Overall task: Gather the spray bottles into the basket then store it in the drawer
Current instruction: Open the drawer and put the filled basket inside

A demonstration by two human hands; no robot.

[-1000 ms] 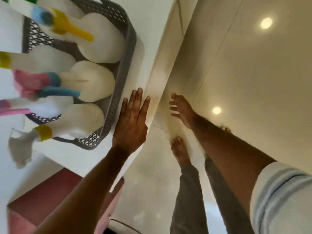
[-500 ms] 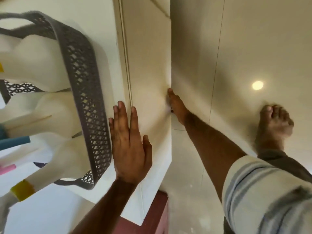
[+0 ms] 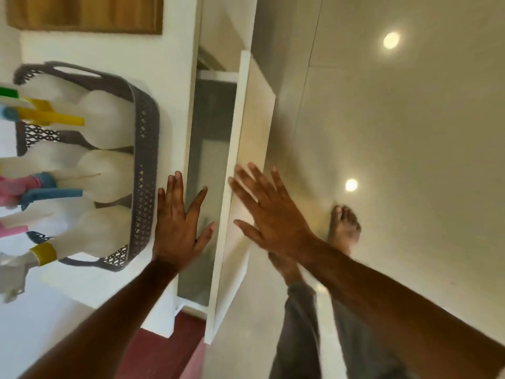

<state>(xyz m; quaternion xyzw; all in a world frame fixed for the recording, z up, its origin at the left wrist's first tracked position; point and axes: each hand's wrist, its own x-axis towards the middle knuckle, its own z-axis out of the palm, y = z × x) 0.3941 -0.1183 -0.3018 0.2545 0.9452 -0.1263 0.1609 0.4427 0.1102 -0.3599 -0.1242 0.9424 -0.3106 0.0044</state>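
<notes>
A grey lattice basket (image 3: 144, 170) stands on the white countertop (image 3: 175, 77) at the left, holding several white spray bottles (image 3: 103, 173) with yellow, blue and pink heads. The drawer (image 3: 210, 170) below the counter edge is pulled partly out, its grey inside showing behind its white front panel (image 3: 240, 149). My left hand (image 3: 177, 222) lies flat with fingers straight at the counter edge, just right of the basket. My right hand (image 3: 273, 212) hovers with fingers spread over the drawer front, holding nothing.
A wooden panel (image 3: 84, 12) sits at the top left. A dark red surface (image 3: 161, 348) shows below the counter. My bare foot (image 3: 344, 228) and grey trouser legs (image 3: 300, 324) stand on the glossy beige floor (image 3: 410, 132) at the right.
The drawer has come out from shut to partly open. My right hand left its front edge and now hovers spread above it. My left hand stays flat by the basket.
</notes>
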